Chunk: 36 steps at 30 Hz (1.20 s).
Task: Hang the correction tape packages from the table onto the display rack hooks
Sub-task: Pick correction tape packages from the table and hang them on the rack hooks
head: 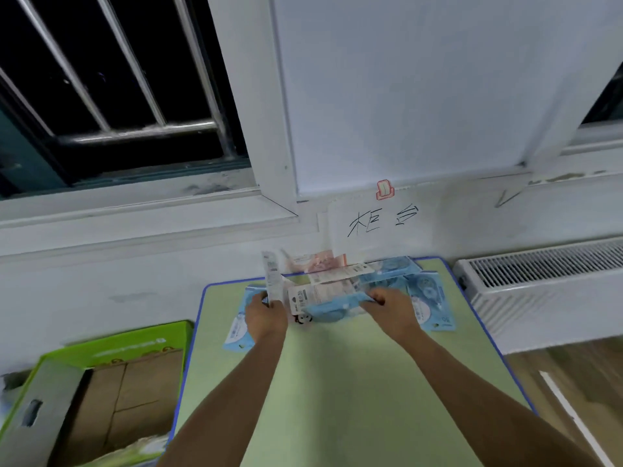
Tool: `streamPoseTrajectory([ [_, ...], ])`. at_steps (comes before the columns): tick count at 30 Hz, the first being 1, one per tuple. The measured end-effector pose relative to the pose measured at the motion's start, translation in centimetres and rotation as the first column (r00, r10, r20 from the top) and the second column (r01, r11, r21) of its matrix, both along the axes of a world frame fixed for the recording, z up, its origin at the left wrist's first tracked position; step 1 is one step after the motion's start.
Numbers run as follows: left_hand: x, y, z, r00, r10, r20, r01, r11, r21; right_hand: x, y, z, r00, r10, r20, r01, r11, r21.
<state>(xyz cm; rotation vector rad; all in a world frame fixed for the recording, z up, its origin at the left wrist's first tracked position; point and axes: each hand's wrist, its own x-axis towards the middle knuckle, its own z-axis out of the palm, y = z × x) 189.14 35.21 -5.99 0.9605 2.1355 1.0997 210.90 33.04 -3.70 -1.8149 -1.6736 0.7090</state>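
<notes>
Several correction tape packages, mostly light blue with a few pink and white ones, lie in a loose pile at the far end of the green table. My left hand grips a white package that stands upright above the pile. My right hand pinches the edge of a blue package lying in the middle of the pile. The picture is blurred. No display rack or hooks are in view.
An open green cardboard box stands on the floor left of the table. A white radiator runs along the wall at the right. A paper sign with handwriting hangs on the wall behind the table, below a barred window.
</notes>
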Motion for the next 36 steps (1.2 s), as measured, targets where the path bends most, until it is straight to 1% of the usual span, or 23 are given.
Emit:
streamPoseTrajectory([
  [2,-0.3,-0.8,0.9,1.000,-0.023,0.013,0.021,0.996,0.084,-0.6,-1.6,1.4,0.975,-0.065,-0.213,0.076,0.996,0.043],
  [4,0.0,-1.9,1.8,0.995,-0.079,0.056,0.072,0.990,0.121,-1.0,-3.4,2.3,0.920,-0.139,-0.366,0.159,0.987,0.026],
  [6,0.8,-3.0,2.3,0.981,-0.180,0.068,0.169,0.976,0.136,-1.3,-5.2,2.9,0.856,-0.240,-0.458,0.269,0.963,-0.001],
  [8,2.4,-4.2,2.7,0.939,-0.323,0.119,0.306,0.941,0.141,-1.1,-6.9,3.1,0.809,-0.312,-0.497,0.354,0.935,-0.010],
  [10,4.6,-5.7,3.1,0.843,-0.474,0.253,0.452,0.880,0.144,-0.4,-8.8,3.3,0.789,-0.373,-0.487,0.423,0.906,-0.009],
  [12,7.1,-7.2,3.6,0.703,-0.584,0.405,0.579,0.801,0.152,0.7,-10.8,3.5,0.767,-0.432,-0.475,0.485,0.874,-0.013],
  [13,8.5,-8.0,3.8,0.628,-0.628,0.461,0.641,0.752,0.152,1.5,-12.0,3.6,0.748,-0.463,-0.476,0.517,0.856,-0.019],
  [14,10.0,-8.9,4.1,0.561,-0.673,0.482,0.706,0.693,0.146,2.4,-13.2,3.6,0.720,-0.494,-0.488,0.553,0.833,-0.027],
  [17,14.6,-11.9,4.7,0.377,-0.801,0.465,0.867,0.482,0.128,5.9,-17.1,3.8,0.614,-0.595,-0.519,0.673,0.738,-0.050],
  [20,19.1,-15.5,5.4,0.191,-0.882,0.430,0.946,0.282,0.158,9.7,-21.9,4.1,0.491,-0.649,-0.581,0.760,0.645,-0.079],
  [22,22.2,-18.4,5.7,0.097,-0.922,0.374,0.975,0.164,0.152,12.0,-25.7,4.4,0.372,-0.656,-0.657,0.808,0.577,-0.119],
  [24,25.7,-22.0,5.8,-0.019,-0.948,0.319,0.986,0.035,0.162,14.3,-30.1,4.8,0.260,-0.636,-0.726,0.832,0.530,-0.166],
  [26,29.3,-26.0,6.0,-0.133,-0.958,0.253,0.979,-0.087,0.186,16.5,-35.0,5.4,0.187,-0.595,-0.781,0.830,0.522,-0.199],
  [28,32.8,-30.7,6.6,-0.207,-0.969,0.138,0.969,-0.184,0.165,18.7,-40.5,6.1,0.137,-0.566,-0.813,0.835,0.507,-0.212],
  [29,34.6,-33.1,6.9,-0.237,-0.967,0.088,0.963,-0.222,0.150,19.8,-43.5,6.3,0.115,-0.555,-0.824,0.843,0.493,-0.215],
  [31,37.9,-38.4,7.2,-0.246,-0.969,0.035,0.963,-0.241,0.121,22.0,-49.6,6.8,0.081,-0.548,-0.832,0.868,0.449,-0.211],
  [33,41.0,-43.8,7.5,-0.221,-0.975,-0.017,0.971,-0.222,0.086,24.1,-55.5,7.1,0.025,-0.544,-0.839,0.911,0.357,-0.204],
  [36,45.6,-51.5,7.3,-0.213,-0.974,-0.079,0.972,-0.219,0.088,27.1,-63.5,7.6,-0.061,-0.529,-0.847,0.967,0.179,-0.181],
])
